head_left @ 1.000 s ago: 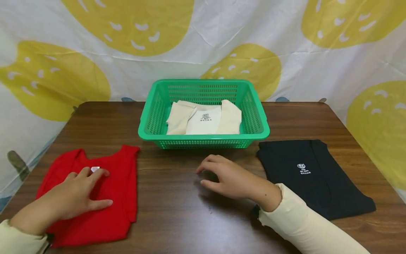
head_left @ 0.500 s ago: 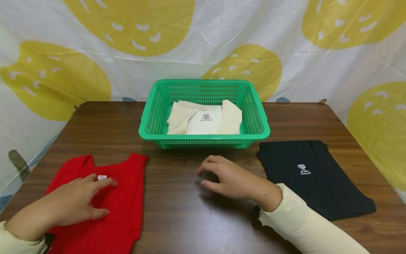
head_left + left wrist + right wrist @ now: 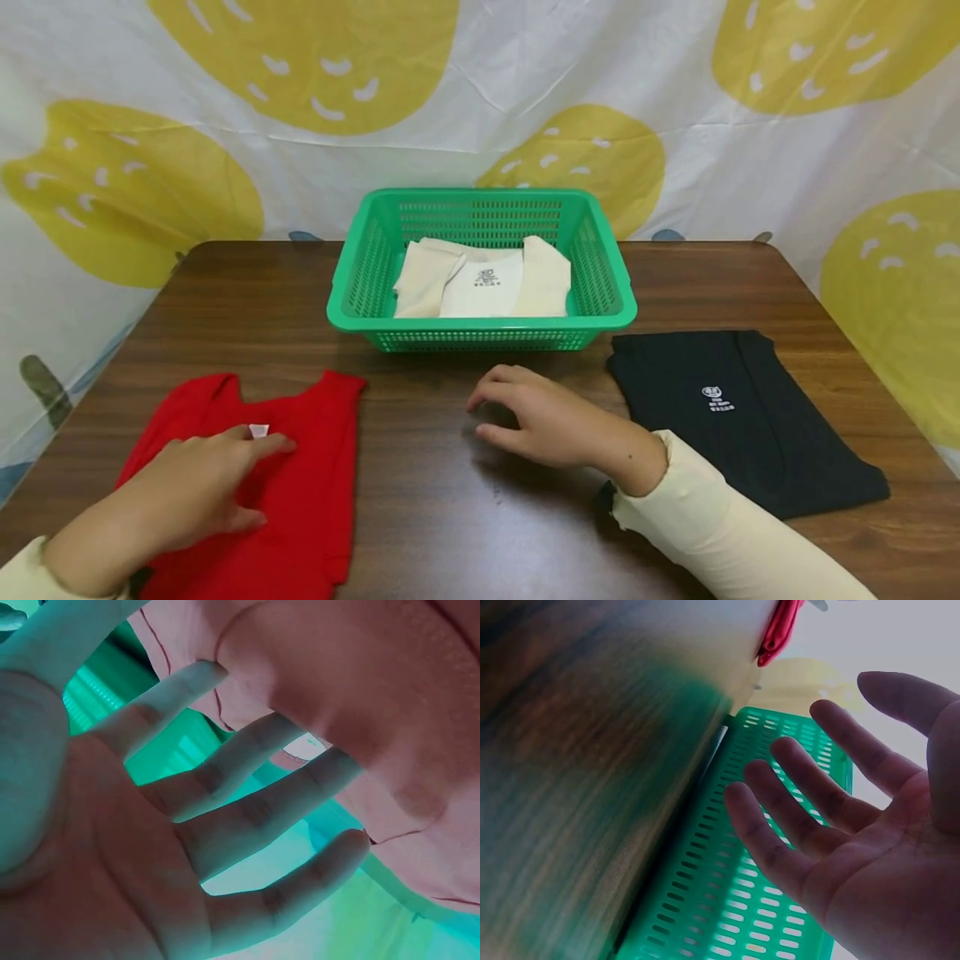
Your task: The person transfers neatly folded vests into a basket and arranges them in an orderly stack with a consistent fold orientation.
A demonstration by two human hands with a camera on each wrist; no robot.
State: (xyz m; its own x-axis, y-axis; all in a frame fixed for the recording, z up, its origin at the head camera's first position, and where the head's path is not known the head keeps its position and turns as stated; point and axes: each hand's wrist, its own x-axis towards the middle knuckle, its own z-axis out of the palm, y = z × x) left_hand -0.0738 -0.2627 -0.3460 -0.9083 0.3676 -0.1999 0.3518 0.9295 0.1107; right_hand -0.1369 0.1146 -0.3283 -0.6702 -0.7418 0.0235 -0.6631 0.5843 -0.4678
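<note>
My left hand [image 3: 183, 492] lies over a folded red shirt [image 3: 315, 492] at the table's left, fingers spread. In the left wrist view the fingertips touch the shirt's cloth [image 3: 360, 667], which looks pinkish there. A small white tag [image 3: 258, 431] shows at the neckline. My right hand [image 3: 543, 421] hovers low over the middle of the table, fingers loosely bent, holding nothing. Just beyond it stands a green basket [image 3: 480, 323] with a folded cream garment [image 3: 547, 279] inside. The right wrist view shows the basket's slotted wall [image 3: 705, 900] behind the relaxed fingers.
A folded black garment [image 3: 720, 442] with a white print lies on the right of the brown wooden table [image 3: 420, 500], beside my right forearm. A white cloth with yellow shapes [image 3: 525, 50] hangs behind the table.
My left hand and the red shirt under it have slid right and toward the table's near edge. The right hand, basket and black garment have stayed put.
</note>
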